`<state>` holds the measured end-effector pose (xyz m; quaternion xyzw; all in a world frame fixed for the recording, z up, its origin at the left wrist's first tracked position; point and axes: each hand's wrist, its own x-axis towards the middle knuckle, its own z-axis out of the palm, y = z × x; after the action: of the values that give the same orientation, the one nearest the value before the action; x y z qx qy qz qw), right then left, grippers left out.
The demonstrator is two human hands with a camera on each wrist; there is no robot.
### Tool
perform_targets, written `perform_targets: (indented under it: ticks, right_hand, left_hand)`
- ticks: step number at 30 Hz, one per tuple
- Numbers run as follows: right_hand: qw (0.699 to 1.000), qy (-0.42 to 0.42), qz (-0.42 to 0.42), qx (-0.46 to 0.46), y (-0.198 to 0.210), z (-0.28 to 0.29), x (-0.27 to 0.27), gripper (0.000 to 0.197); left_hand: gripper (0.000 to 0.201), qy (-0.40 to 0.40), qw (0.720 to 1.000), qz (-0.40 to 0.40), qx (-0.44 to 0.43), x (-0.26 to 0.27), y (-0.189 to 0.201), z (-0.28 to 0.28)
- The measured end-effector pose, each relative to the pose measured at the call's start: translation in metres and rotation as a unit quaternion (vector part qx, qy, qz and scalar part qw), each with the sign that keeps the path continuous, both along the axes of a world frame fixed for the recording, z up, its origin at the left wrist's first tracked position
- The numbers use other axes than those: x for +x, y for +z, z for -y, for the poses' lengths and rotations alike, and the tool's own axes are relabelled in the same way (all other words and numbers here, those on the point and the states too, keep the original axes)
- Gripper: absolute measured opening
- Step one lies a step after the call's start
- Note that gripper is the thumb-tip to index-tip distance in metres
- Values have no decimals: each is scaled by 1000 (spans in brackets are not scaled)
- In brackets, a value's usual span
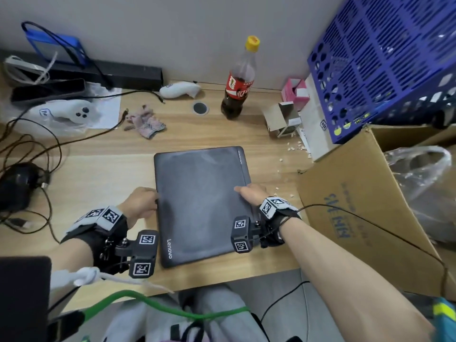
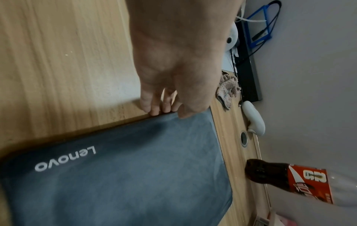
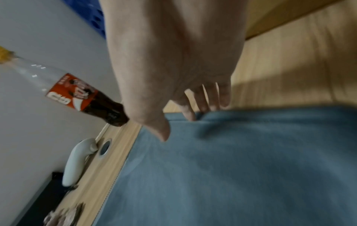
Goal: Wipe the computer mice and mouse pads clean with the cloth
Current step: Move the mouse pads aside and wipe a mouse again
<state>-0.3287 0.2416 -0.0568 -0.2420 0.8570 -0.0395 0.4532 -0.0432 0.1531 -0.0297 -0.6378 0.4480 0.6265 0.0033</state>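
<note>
Head view: Lenovo mouse pad [image 1: 201,206] flat on desk [image 1: 103,169], left hand [image 1: 140,203] pinching left edge, right hand [image 1: 253,193] pinching right edge. Step: positioning pad (judged). Cloth [image 1: 145,122] lies well apart, untouched; next move needs one hand freed to fetch it.

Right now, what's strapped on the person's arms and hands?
No sleeves or gloves. Left wrist and right wrist each wear a black strap with white square-code tags and a black block-shaped camera mount. A thin black cable trails from the right one.
</note>
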Motion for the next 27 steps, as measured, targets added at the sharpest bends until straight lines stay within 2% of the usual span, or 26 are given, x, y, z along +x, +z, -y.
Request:
perform_targets:
  ticks: [4,7,9,13,16,18,20,24,25,27]
  right_hand:
    - [995,-36,89,-23,7,12,22,75]
    - [990,-56,122,-51,-9,15,37,88]
    - [987,-67,133,-64,-12,13,41,83]
    - [978,-118,153,-77,5,6,46,59]
    - [970,-144,175,-91,-3,2,49,71]
    - [966,-143,187,-108,-42,1,45,84]
    - [967,-133,186,-111,-71,1,44,95]
    - [977,-135,140,-84,-125,4,31,98]
    - [978,-146,126,-80,-125,5,32,101]
    - [980,-163,87,-73,-96,10,49,97]
  left_hand:
    - [16,63,998,21,4,15,-7,10]
    - [12,99,994,47,-14,28,-16,21]
    - [12,100,994,52,-12,32,-14,22]
    - [19,83,996,43,2,29,2,14]
    - [26,46,998,35,-2,23,15,6]
    - [22,49,998,25,18,27,16,7]
    - [20,45,998,15,35,36,11,8]
    - [31,42,997,-31,63,54,6,11]
    - [31,51,996,-38,63,60,7,13]
    - [25,77,994,-51,56,78,12,15]
